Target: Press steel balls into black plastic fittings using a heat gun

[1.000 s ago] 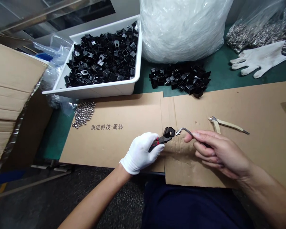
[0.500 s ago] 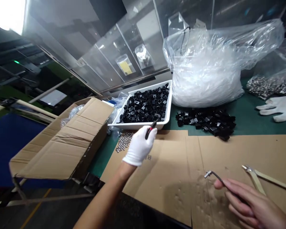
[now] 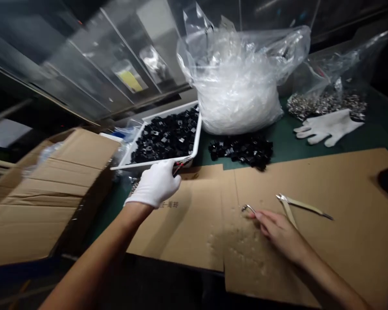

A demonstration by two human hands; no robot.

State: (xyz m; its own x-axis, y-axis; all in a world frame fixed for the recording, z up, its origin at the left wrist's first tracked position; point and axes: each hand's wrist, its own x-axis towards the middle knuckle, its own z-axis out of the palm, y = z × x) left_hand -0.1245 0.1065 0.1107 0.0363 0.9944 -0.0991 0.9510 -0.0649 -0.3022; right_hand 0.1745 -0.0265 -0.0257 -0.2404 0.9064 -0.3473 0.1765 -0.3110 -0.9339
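The left hand (image 3: 157, 184), in a white cotton glove, is closed around a pair of red-handled pliers (image 3: 177, 168), with only their tip showing past the fingers. It sits just in front of the near rim of a white plastic tray (image 3: 150, 165), which is heaped with black plastic parts (image 3: 164, 138). The bare right hand (image 3: 280, 232), at lower right, lies curled around an L-shaped hex key (image 3: 247, 208), whose bent metal end sticks out beyond the fingertips over a cardboard sheet (image 3: 326, 241). Side cutters (image 3: 297, 206) with cream handles lie just beside that hand. Farther up, a loose pile of the black parts (image 3: 241, 150) sits on the green surface (image 3: 287, 137), near a white glove (image 3: 326, 127) and a bulging plastic bag (image 3: 236, 90).
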